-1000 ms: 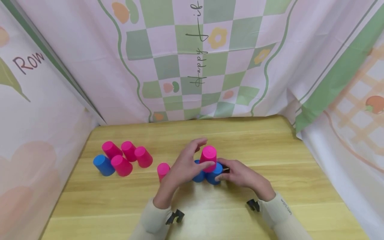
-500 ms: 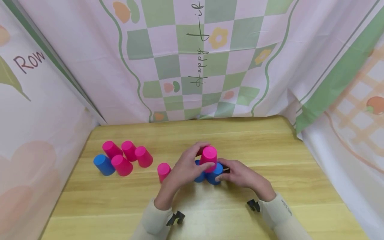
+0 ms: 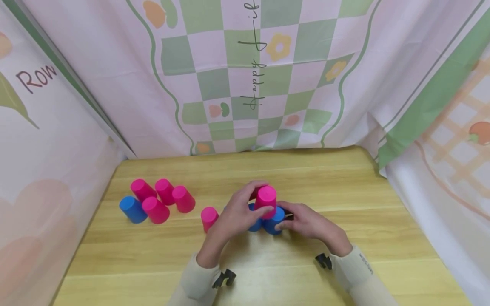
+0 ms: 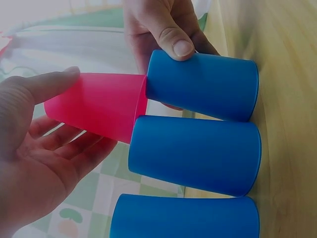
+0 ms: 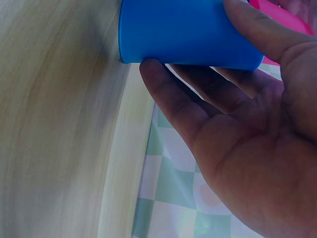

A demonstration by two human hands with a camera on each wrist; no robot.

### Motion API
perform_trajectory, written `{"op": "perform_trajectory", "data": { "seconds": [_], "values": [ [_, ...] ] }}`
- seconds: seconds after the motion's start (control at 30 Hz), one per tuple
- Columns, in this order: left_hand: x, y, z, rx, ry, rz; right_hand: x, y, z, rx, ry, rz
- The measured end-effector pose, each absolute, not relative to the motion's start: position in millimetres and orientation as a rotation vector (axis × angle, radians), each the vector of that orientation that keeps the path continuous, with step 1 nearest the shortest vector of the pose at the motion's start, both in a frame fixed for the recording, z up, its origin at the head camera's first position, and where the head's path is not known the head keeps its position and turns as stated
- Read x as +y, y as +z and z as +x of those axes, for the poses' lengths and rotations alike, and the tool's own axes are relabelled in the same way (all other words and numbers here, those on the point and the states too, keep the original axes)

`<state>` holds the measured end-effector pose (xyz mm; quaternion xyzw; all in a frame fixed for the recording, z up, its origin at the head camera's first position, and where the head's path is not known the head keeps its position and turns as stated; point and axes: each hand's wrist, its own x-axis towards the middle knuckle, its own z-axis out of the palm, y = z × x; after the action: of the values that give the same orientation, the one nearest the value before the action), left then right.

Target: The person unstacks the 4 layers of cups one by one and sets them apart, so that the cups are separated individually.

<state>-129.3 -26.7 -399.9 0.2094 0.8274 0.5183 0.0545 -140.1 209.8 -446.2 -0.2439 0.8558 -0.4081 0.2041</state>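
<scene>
My left hand [image 3: 237, 212] grips an upside-down pink cup [image 3: 266, 199], thumb in front and fingers behind. The cup's rim meets the tops of two upside-down blue cups standing side by side. Around the right-hand blue cup [image 3: 273, 224] my right hand [image 3: 305, 221] curls, thumb near its top edge and fingers on the far side. Beside it stands the middle blue cup [image 4: 195, 156], partly covered by my left hand in the head view. A third blue cup [image 4: 185, 218] shows in the left wrist view; in the head view my left hand hides most of it.
A pink cup [image 3: 209, 218] stands just left of my left wrist. Farther left, several pink cups [image 3: 156, 210] and one blue cup [image 3: 132, 210] stand upside down in a group on the wooden table [image 3: 145, 263]. Printed curtains [image 3: 268, 85] enclose the back and sides.
My left fingers have closed in on the pink cup from behind since a second ago. Right hand and cups have hardly moved.
</scene>
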Motion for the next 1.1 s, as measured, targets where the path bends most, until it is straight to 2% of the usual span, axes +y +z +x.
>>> {"op": "perform_trajectory", "data": {
  "seconds": [0.37,0.63,1.1],
  "values": [
    [-42.5,-393.5,-128.0,2.549,1.655,0.632,209.4,-446.9,-140.2,2.422,-1.113,-0.768],
    [-58.1,-386.2,-124.6,2.611,1.676,0.629,209.1,-446.1,-140.0,2.415,-1.094,-0.732],
    [-101.9,-377.0,-118.0,2.723,1.759,0.31,208.8,-447.6,-140.5,2.401,-1.111,-0.681]
  ]
}}
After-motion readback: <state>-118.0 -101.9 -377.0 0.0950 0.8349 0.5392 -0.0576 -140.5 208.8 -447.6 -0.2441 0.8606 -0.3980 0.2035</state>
